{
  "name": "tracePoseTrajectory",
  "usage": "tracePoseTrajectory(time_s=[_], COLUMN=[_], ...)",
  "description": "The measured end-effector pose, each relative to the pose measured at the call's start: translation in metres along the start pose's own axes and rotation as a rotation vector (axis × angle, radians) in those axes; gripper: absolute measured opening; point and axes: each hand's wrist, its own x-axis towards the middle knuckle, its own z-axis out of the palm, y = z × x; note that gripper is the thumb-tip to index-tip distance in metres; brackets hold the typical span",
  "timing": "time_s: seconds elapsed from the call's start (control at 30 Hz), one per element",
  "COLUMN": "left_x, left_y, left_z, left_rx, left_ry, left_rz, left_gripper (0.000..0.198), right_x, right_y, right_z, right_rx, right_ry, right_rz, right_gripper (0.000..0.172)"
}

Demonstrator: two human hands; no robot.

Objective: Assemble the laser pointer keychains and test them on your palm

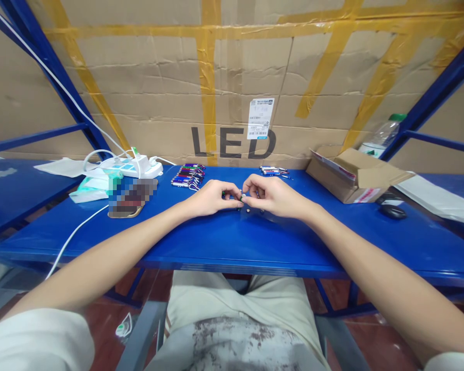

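Note:
My left hand (212, 198) and my right hand (276, 197) meet over the middle of the blue table, fingertips bent and pinched together. Between them is a small green piece (242, 198), mostly hidden by the fingers, so its kind is unclear. Just below the fingertips, tiny round metallic parts (248, 210) lie on the table. Beyond my left hand sits a row of several small coloured metal tubes with clips (187, 176), like keychain flashlights. A smaller group of similar tubes (274, 171) lies behind my right hand.
A phone (129, 200), a green-white packet (95, 186) and a white power strip (129, 167) with cables lie at left. On the right stand an open cardboard box (355, 174), a black mouse (393, 212) and a plastic bottle (386, 135). A large carton (158, 103) walls the back.

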Motion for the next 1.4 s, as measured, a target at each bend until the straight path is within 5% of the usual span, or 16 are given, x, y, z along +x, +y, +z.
tracePoseTrajectory(time_s=[0.2,0.4,0.53,1.4], left_x=[0.0,-0.001,-0.002,-0.002], left_y=[0.0,0.006,0.009,0.007], left_z=[-0.001,-0.007,-0.008,-0.007], left_rx=[0.039,0.184,0.218,0.174], left_ry=[0.022,0.039,0.039,0.059], left_rz=[0.002,0.145,0.161,0.089], left_gripper=[0.034,0.021,0.019,0.026], right_x=[-0.001,0.002,0.002,0.001], right_y=[0.007,0.011,0.011,0.009], right_z=[-0.012,-0.008,-0.003,0.0], right_rx=[-0.093,-0.148,-0.153,-0.167], right_ry=[0.082,-0.202,-0.272,-0.297], right_rz=[0.022,-0.007,-0.022,-0.008], right_gripper=[0.009,0.007,0.006,0.008])
